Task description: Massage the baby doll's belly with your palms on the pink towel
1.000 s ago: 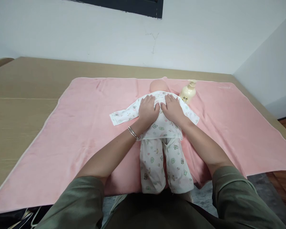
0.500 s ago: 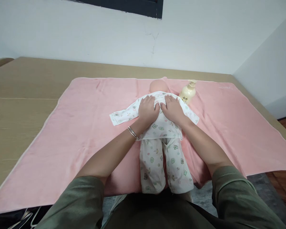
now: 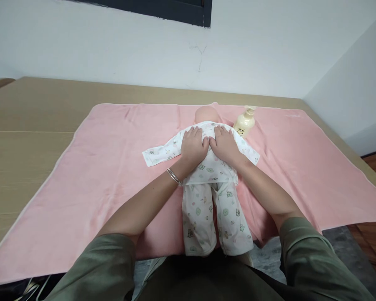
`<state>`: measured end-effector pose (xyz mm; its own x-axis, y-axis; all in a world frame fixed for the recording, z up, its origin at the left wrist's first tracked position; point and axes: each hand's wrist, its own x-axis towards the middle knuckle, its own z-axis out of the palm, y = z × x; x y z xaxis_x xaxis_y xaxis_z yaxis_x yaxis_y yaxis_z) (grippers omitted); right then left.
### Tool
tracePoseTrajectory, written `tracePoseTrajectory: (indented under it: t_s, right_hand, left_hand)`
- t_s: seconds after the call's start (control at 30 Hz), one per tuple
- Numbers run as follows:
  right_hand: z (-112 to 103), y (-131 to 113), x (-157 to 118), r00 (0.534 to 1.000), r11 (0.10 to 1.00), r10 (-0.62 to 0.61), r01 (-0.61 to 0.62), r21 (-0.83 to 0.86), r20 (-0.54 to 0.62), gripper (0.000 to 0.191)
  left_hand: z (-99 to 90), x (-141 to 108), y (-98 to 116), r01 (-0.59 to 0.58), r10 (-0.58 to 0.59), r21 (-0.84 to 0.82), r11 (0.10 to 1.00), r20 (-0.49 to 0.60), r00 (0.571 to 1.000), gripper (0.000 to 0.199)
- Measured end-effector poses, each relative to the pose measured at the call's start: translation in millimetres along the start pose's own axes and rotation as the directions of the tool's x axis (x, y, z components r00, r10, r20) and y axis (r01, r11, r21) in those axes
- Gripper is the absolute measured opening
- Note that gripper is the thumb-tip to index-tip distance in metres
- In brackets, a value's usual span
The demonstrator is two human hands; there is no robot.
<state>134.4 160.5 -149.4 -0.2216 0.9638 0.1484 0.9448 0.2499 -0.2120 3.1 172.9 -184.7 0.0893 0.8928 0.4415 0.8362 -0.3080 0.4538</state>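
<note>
A baby doll (image 3: 207,114) lies with its bald head toward the wall, dressed in a white printed top (image 3: 209,169) and matching trousers (image 3: 199,221). Its face is not visible. My left hand (image 3: 194,145) rests flat on the left side of the doll's upper body, a silver bangle on the wrist. On the other side lies my right hand (image 3: 224,144), also flat, fingers toward the head. The two thumbs almost meet in the middle. Just beyond the right hand a cream pump bottle (image 3: 244,122) leans back on the blanket.
A pink blanket (image 3: 113,179) covers much of the wooden table (image 3: 34,108) and hangs over its near edge. A white wall (image 3: 144,54) rises behind the table. Dark items with a pale hanger-like loop (image 3: 44,286) show at the lower left.
The whole view has shifted slightly. My hands stay on the doll's upper body, with the thumbs slightly closer together.
</note>
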Motion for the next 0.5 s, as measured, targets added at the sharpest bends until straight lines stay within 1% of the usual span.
tracePoseTrajectory:
  t_s: [0.07,0.1,0.2,0.3,0.37,0.43,0.5]
  right_hand:
    - [-2,-6,-5,1.000,1.000,-0.011,0.012,-0.018,0.016,0.057]
    - [-3,-8,-7,1.000,0.999,-0.018,0.018,-0.027,0.014,0.056]
    - [-4,-4,-4,0.998,0.998,-0.058,0.058,0.004,0.002,0.055]
    - [-4,9,9,0.998,0.990,-0.059,0.057,0.125,0.012,0.053]
    - [-4,12,12,1.000,0.988,-0.019,0.016,0.151,0.022,0.053]
    - [-4,6,8,1.000,0.994,0.018,-0.020,0.106,0.016,0.054]
    - [-3,-3,0,1.000,0.999,0.011,-0.011,0.047,0.002,0.055]
  left_hand:
    - [-1.4,2,-1,0.030,-0.030,0.004,1.000,0.036,0.999,0.049]
    - [-2.4,2,-2,0.026,-0.027,0.014,1.000,0.045,0.999,0.050]
    - [-5.1,0,-2,-0.056,0.056,0.044,0.997,0.020,0.998,0.044]
    - [-5.0,-3,0,-0.115,0.117,0.046,0.992,-0.033,0.993,0.041]
    - [-3.2,-4,1,-0.102,0.104,0.042,0.994,-0.053,0.993,0.041]
    - [-1.0,-3,-1,-0.055,0.058,0.042,0.998,-0.051,0.997,0.045]
    - [0.4,-2,-2,-0.030,0.031,0.043,0.999,-0.040,0.999,0.048]
